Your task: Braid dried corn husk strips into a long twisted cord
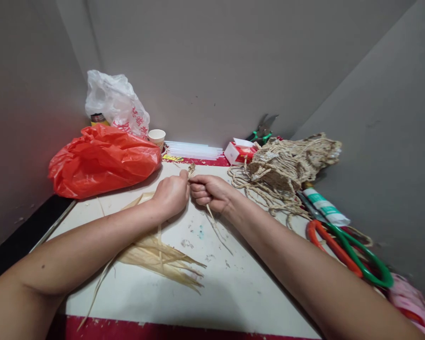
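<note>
My left hand (172, 196) and my right hand (212, 192) are both closed, knuckles almost touching above the white board (233, 283). Between them they grip a corn husk cord (191, 168), whose short frayed end sticks up past the fingers. From under my right hand a thin husk strip (217, 231) trails down onto the board. Pale dried corn husks (156, 257) lie flat beneath my left forearm, partly covered by it. A long narrow husk strand (95, 300) runs toward the near edge. The fingertips and the gripped part are largely hidden.
At the left sits an orange plastic bag (106, 163), with a white bag (116, 101) and a paper cup (157, 137) behind. Clear sticks (194, 150) lie at the back. On the right are braided cord (290, 165), a tissue box (239, 152), pruning shears (264, 130) and orange-and-green handles (364, 259).
</note>
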`<state>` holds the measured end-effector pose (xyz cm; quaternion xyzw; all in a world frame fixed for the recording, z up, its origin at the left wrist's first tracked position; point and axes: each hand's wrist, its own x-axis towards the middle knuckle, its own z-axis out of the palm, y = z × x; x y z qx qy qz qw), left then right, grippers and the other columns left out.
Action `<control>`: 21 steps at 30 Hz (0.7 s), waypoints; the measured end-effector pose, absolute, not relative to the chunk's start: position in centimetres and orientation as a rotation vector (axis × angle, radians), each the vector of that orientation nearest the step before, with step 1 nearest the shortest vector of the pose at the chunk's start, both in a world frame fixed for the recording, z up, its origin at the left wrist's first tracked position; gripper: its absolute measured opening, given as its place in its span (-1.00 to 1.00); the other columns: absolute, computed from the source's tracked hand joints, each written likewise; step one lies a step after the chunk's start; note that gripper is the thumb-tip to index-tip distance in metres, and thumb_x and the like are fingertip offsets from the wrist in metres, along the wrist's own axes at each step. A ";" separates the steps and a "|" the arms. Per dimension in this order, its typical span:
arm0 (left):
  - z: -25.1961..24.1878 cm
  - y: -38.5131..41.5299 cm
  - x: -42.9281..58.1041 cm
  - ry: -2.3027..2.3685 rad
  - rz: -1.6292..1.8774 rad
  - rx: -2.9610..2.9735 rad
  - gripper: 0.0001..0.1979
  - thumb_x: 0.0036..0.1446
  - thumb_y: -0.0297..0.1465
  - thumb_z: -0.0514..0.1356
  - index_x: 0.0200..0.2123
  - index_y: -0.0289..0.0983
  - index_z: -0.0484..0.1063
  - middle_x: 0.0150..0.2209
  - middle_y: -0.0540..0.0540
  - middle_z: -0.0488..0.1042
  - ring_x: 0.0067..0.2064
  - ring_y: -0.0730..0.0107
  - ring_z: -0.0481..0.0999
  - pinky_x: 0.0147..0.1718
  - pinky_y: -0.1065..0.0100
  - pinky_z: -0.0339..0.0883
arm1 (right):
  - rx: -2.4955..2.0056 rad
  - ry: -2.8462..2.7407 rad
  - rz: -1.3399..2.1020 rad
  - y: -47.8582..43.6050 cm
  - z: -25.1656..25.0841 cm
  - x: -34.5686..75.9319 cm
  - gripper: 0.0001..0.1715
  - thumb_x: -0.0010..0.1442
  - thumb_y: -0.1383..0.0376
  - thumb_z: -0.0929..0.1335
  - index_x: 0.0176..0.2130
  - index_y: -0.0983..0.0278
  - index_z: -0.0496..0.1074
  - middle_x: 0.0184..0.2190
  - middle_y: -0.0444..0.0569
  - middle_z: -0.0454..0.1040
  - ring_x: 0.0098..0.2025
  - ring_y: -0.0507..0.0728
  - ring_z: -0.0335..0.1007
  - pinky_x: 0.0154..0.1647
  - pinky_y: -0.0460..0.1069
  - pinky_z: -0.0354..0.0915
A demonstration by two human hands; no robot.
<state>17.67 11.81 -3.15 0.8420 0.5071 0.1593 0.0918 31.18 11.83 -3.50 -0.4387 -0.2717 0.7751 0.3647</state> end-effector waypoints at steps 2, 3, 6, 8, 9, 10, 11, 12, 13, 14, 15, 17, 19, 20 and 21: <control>-3.1 11.7 17.7 1.534 0.389 2.523 -0.75 0.15 -0.43 -0.07 -0.12 -0.35 0.26 -0.37 -0.25 0.46 -0.33 0.16 0.45 -0.37 0.32 0.16 | -1.144 -0.735 1.938 11.6 -3.5 30.9 -0.63 0.16 0.37 0.23 -0.59 0.25 -0.03 -0.80 -0.32 -0.07 -0.76 -0.15 -0.32 -0.82 -0.25 -0.27; -3.1 11.6 17.7 1.544 0.366 2.518 -0.74 0.15 -0.43 -0.07 -0.10 -0.35 0.26 -0.36 -0.25 0.46 -0.31 0.15 0.45 -0.35 0.32 0.16 | -1.162 -0.754 1.900 11.5 -3.6 30.7 -0.62 0.13 0.37 0.26 -0.59 0.26 -0.02 -0.80 -0.32 -0.06 -0.76 -0.15 -0.31 -0.82 -0.26 -0.26; -3.2 11.5 17.8 1.546 0.353 2.499 -0.72 0.13 -0.42 -0.02 -0.08 -0.34 0.25 -0.34 -0.24 0.46 -0.29 0.16 0.45 -0.33 0.32 0.16 | -1.225 -0.780 1.791 11.3 -3.9 30.3 -0.63 0.04 0.43 0.29 -0.61 0.26 -0.01 -0.81 -0.32 -0.05 -0.77 -0.17 -0.29 -0.82 -0.26 -0.25; -3.3 11.4 17.8 1.521 0.375 2.496 -0.70 0.09 -0.41 0.01 -0.08 -0.34 0.26 -0.35 -0.22 0.46 -0.30 0.17 0.44 -0.35 0.33 0.15 | -1.254 -0.787 1.728 11.3 -4.1 30.1 -0.65 0.00 0.47 0.28 -0.62 0.27 0.01 -0.82 -0.32 -0.04 -0.78 -0.17 -0.27 -0.83 -0.26 -0.26; -3.3 11.4 17.8 1.499 0.394 2.493 -0.69 0.08 -0.40 0.03 -0.08 -0.34 0.27 -0.37 -0.21 0.46 -0.32 0.18 0.43 -0.37 0.34 0.15 | -1.268 -0.793 1.700 11.3 -4.1 30.1 -0.67 -0.01 0.48 0.27 -0.63 0.27 0.01 -0.82 -0.32 -0.04 -0.78 -0.17 -0.26 -0.83 -0.25 -0.25; -3.2 11.5 17.7 1.474 0.421 2.485 -0.69 0.06 -0.38 0.05 -0.10 -0.34 0.29 -0.39 -0.20 0.45 -0.34 0.19 0.42 -0.39 0.35 0.13 | -1.277 -0.801 1.682 11.3 -4.1 30.2 -0.67 -0.02 0.49 0.27 -0.63 0.27 0.02 -0.82 -0.31 -0.04 -0.78 -0.17 -0.26 -0.82 -0.25 -0.25; -3.1 11.6 17.6 1.445 0.452 2.468 -0.69 0.04 -0.36 0.06 -0.13 -0.34 0.31 -0.41 -0.18 0.45 -0.37 0.22 0.41 -0.43 0.36 0.12 | -1.280 -0.810 1.675 11.3 -4.0 30.2 -0.68 -0.03 0.50 0.27 -0.63 0.27 0.03 -0.82 -0.31 -0.03 -0.78 -0.17 -0.25 -0.82 -0.25 -0.25; -3.0 11.8 17.5 1.413 0.487 2.441 -0.71 0.02 -0.34 0.08 -0.18 -0.33 0.33 -0.43 -0.16 0.45 -0.40 0.26 0.39 -0.45 0.37 0.10 | -1.277 -0.819 1.677 11.3 -3.9 30.3 -0.69 -0.04 0.50 0.27 -0.63 0.28 0.04 -0.81 -0.31 -0.03 -0.78 -0.17 -0.25 -0.82 -0.25 -0.24; -2.7 12.1 17.4 1.381 0.522 2.403 -0.74 0.01 -0.32 0.08 -0.23 -0.33 0.36 -0.45 -0.14 0.44 -0.43 0.29 0.37 -0.47 0.39 0.09 | -1.265 -0.830 1.687 11.3 -3.8 30.5 -0.69 -0.06 0.50 0.28 -0.63 0.28 0.04 -0.81 -0.31 -0.03 -0.77 -0.17 -0.24 -0.82 -0.25 -0.24; -2.5 12.5 17.2 1.347 0.559 2.361 -0.77 0.01 -0.32 0.08 -0.30 -0.33 0.38 -0.47 -0.12 0.43 -0.44 0.33 0.35 -0.48 0.40 0.09 | -1.248 -0.841 1.700 11.3 -3.6 30.6 -0.70 -0.06 0.49 0.29 -0.62 0.28 0.05 -0.80 -0.31 -0.02 -0.77 -0.17 -0.24 -0.81 -0.25 -0.24; -2.2 12.8 17.1 1.321 0.602 2.323 -0.80 0.01 -0.33 0.06 -0.37 -0.33 0.39 -0.49 -0.10 0.42 -0.45 0.37 0.33 -0.48 0.41 0.09 | -1.234 -0.853 1.715 11.4 -3.5 30.8 -0.70 -0.07 0.49 0.29 -0.62 0.27 0.05 -0.80 -0.31 -0.02 -0.76 -0.17 -0.24 -0.81 -0.25 -0.24; -2.0 13.6 16.7 1.308 0.714 2.269 -0.82 0.00 -0.38 0.03 -0.45 -0.33 0.39 -0.51 -0.07 0.41 -0.45 0.41 0.30 -0.46 0.43 0.10 | -1.219 -0.879 1.734 11.4 -3.2 31.1 -0.70 -0.07 0.48 0.31 -0.60 0.27 0.06 -0.80 -0.32 -0.04 -0.76 -0.16 -0.26 -0.80 -0.24 -0.26; -2.1 14.2 16.6 1.307 0.833 2.235 -0.84 -0.03 -0.41 0.04 -0.46 -0.33 0.39 -0.48 -0.07 0.42 -0.43 0.42 0.30 -0.44 0.44 0.12 | -1.213 -0.902 1.745 11.5 -3.0 31.3 -0.70 -0.06 0.46 0.32 -0.59 0.27 0.07 -0.79 -0.33 -0.05 -0.75 -0.16 -0.28 -0.79 -0.24 -0.27; -2.4 14.4 16.6 1.287 0.858 2.202 -0.85 -0.05 -0.41 0.05 -0.44 -0.32 0.39 -0.46 -0.07 0.42 -0.42 0.42 0.31 -0.43 0.44 0.14 | -1.211 -0.910 1.747 11.5 -3.0 31.4 -0.69 -0.06 0.46 0.32 -0.59 0.27 0.06 -0.79 -0.33 -0.05 -0.75 -0.16 -0.28 -0.79 -0.24 -0.28; -2.8 14.5 16.6 1.247 0.845 2.145 -0.86 -0.05 -0.41 0.06 -0.43 -0.32 0.38 -0.47 -0.06 0.42 -0.43 0.43 0.32 -0.44 0.44 0.15 | -1.206 -0.918 1.749 11.5 -3.0 31.5 -0.68 -0.06 0.45 0.33 -0.59 0.27 0.05 -0.79 -0.33 -0.04 -0.75 -0.16 -0.27 -0.78 -0.24 -0.28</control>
